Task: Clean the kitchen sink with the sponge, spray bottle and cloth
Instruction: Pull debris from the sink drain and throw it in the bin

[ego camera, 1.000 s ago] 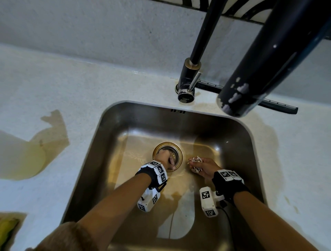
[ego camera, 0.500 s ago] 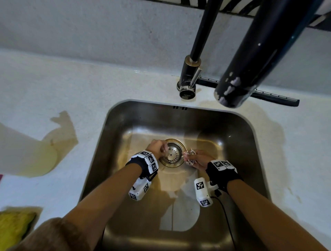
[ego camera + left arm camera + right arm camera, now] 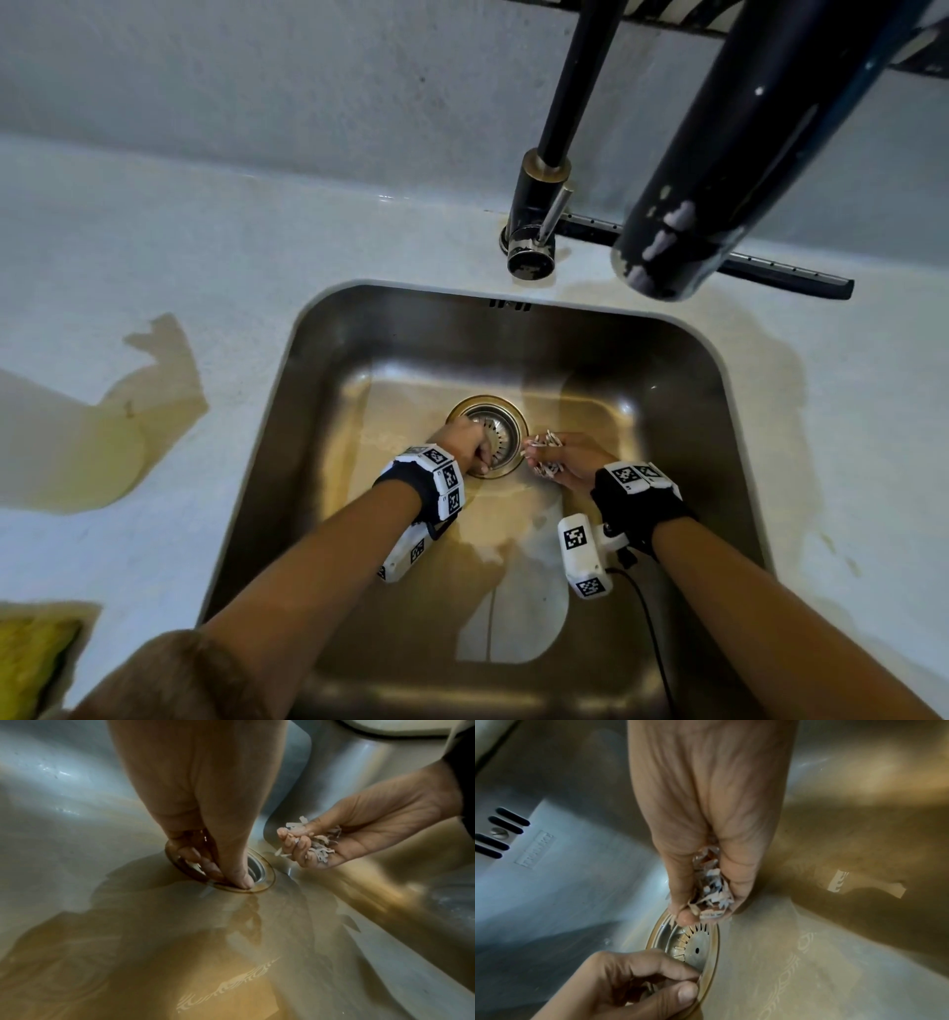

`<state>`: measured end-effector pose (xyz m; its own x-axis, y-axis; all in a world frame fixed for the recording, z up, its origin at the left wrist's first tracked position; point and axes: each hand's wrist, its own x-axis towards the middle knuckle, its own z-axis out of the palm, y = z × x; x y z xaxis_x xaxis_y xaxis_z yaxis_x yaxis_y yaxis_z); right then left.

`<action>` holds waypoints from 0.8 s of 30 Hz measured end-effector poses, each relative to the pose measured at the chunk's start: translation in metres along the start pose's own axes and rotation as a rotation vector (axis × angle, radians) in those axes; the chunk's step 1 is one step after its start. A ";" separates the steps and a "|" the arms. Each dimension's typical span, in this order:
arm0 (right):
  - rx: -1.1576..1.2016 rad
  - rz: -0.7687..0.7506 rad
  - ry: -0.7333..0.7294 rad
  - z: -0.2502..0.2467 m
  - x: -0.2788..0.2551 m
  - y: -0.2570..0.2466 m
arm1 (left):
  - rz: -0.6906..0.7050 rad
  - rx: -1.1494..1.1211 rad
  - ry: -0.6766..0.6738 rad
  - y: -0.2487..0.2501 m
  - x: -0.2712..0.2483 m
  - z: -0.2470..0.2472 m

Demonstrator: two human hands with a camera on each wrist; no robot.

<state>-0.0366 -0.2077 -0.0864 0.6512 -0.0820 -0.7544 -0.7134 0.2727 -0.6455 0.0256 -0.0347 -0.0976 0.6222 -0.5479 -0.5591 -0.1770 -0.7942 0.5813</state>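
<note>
The steel sink (image 3: 719, 411) has a round drain strainer (image 3: 506, 424) in its floor. My left hand (image 3: 475, 455) reaches down to the strainer's near-left rim; fingers sit inside the strainer (image 3: 259, 870) and the thumb presses its edge, pinching it. In the right wrist view this left hand (image 3: 675, 983) pinches at the strainer (image 3: 698, 945) rim. My right hand (image 3: 562, 457) hovers cupped just right of the drain, holding a heap of white scraps (image 3: 547, 444); these scraps (image 3: 713, 894) fill its curled fingers. A yellow sponge (image 3: 31, 652) lies on the counter, bottom left.
A black faucet (image 3: 544, 205) rises behind the sink, its spout head (image 3: 683, 231) hanging over the right rear. A black bar (image 3: 770, 267) lies along the wall. A brownish puddle (image 3: 102, 437) stains the white counter on the left. Thin murky water covers the sink floor.
My left hand has shifted from the drain's left side onto its near rim, fingers dipping into the strainer. The right hand stays beside the drain with the scraps.
</note>
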 end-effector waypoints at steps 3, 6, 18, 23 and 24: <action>-0.009 -0.001 -0.012 0.001 0.001 0.001 | 0.007 0.064 0.070 0.000 0.000 0.003; -0.003 -0.004 0.000 0.001 0.001 0.001 | 0.032 0.073 0.101 -0.001 -0.003 -0.003; -0.008 0.012 0.018 0.002 -0.002 -0.005 | -0.015 -0.025 0.266 -0.024 0.001 -0.024; -0.020 0.025 0.046 0.002 0.002 -0.004 | 0.011 -0.022 0.278 -0.030 0.001 -0.028; -0.027 0.029 0.048 0.002 0.003 -0.003 | 0.014 -0.020 0.278 -0.031 0.002 -0.026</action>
<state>-0.0317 -0.2067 -0.0865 0.6178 -0.1202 -0.7771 -0.7388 0.2496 -0.6260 0.0523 -0.0044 -0.1007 0.8056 -0.4636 -0.3689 -0.1738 -0.7802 0.6009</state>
